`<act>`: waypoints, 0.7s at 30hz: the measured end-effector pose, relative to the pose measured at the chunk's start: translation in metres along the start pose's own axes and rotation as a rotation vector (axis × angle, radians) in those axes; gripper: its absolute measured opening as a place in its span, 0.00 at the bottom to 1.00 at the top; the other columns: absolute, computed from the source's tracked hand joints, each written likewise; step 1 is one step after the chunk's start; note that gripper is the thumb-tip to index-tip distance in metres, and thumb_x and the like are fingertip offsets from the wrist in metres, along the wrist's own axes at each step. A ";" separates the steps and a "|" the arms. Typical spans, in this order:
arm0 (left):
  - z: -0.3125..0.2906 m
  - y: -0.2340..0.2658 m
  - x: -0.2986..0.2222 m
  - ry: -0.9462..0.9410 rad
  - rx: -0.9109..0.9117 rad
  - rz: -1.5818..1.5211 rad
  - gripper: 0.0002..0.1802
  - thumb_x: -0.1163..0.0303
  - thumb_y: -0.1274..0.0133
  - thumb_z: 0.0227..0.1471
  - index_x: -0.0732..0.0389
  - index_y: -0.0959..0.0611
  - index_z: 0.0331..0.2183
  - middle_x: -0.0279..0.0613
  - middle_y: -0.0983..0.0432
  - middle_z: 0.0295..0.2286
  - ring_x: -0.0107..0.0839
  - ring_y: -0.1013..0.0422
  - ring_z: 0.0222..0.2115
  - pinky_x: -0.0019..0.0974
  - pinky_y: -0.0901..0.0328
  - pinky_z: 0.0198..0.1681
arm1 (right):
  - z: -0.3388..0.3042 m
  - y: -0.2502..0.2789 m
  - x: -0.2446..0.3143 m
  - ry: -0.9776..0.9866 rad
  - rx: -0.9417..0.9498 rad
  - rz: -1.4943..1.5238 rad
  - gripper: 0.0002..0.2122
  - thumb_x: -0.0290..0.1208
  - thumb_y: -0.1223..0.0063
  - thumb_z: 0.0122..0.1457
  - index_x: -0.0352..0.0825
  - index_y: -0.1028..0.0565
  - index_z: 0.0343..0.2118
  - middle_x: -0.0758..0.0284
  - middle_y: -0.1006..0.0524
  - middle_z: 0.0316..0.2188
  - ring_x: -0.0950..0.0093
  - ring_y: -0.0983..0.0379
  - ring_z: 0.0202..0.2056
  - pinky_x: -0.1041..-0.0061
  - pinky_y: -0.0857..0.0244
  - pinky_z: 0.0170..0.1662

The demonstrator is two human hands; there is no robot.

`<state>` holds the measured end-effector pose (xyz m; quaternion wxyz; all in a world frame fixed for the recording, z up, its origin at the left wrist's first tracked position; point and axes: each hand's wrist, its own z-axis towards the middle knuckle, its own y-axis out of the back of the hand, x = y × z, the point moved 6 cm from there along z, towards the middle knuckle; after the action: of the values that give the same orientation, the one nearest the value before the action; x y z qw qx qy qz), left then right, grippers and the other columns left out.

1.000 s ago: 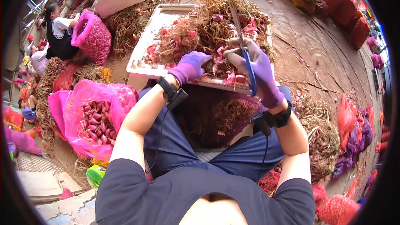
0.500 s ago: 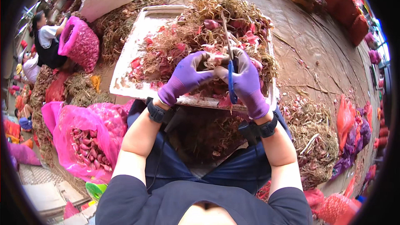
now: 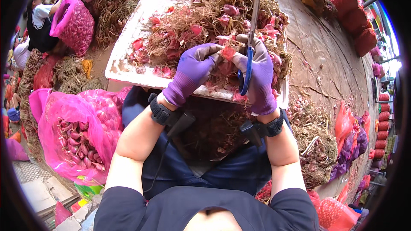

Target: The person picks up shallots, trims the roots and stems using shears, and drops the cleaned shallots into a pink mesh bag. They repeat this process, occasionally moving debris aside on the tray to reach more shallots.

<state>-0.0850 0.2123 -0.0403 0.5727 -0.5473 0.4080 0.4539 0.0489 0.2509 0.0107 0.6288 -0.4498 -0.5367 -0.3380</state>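
Note:
In a purple glove with greyish fingers, my left hand (image 3: 191, 72) pinches a small reddish shallot (image 3: 227, 53) with loose papery skin. My right hand (image 3: 261, 79), gloved the same way, is closed around blue-handled scissors (image 3: 248, 64), the blades pointing away from me. Its thumb and fingertips also reach the shallot from the right. Both hands are over the near part of a white foam tray (image 3: 116, 62). Heaped in that tray are shallots with dry roots and stalks (image 3: 188, 32) and red skins.
At my left stands a pink mesh bag (image 3: 47, 124) with loose shallots in its mouth. Dry stalks (image 3: 314, 145) are piled at my right, beside red and purple bags (image 3: 346, 145). Far left, a person (image 3: 42, 21) is by another filled pink bag (image 3: 79, 30). Red sacks (image 3: 346, 8) line the far right.
The whole view has shifted a little. The scissors have turned, their tips now leaning right, and the shallot shows its red skin between my fingertips.

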 end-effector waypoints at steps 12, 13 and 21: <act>0.004 0.043 -0.013 -0.003 -0.527 -0.180 0.09 0.67 0.50 0.60 0.62 0.23 0.40 0.35 0.23 0.30 0.20 0.25 0.28 0.23 0.30 0.28 | -0.001 0.002 0.009 0.080 -0.050 0.080 0.20 0.19 0.44 0.53 0.27 0.34 0.49 0.64 0.23 0.33 0.79 0.25 0.33 0.84 0.31 0.37; 0.004 0.049 -0.019 0.023 -0.553 -0.065 0.10 0.64 0.51 0.61 0.59 0.24 0.40 0.33 0.23 0.31 0.21 0.25 0.26 0.25 0.30 0.29 | 0.004 0.007 0.004 0.093 -0.080 0.138 0.21 0.20 0.43 0.53 0.27 0.35 0.50 0.64 0.23 0.34 0.78 0.24 0.34 0.84 0.31 0.38; 0.000 -0.006 -0.032 -0.051 0.059 -0.032 0.18 0.63 0.58 0.65 0.66 0.25 0.47 0.34 0.23 0.38 0.20 0.27 0.36 0.24 0.31 0.41 | 0.001 -0.001 0.009 0.091 0.113 0.031 0.21 0.17 0.46 0.53 0.29 0.35 0.51 0.66 0.23 0.37 0.79 0.25 0.39 0.81 0.31 0.45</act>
<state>-0.0879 0.2103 -0.0078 0.6060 -0.5251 0.3976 0.4460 0.0495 0.2525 0.0196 0.6820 -0.4062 -0.5187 -0.3175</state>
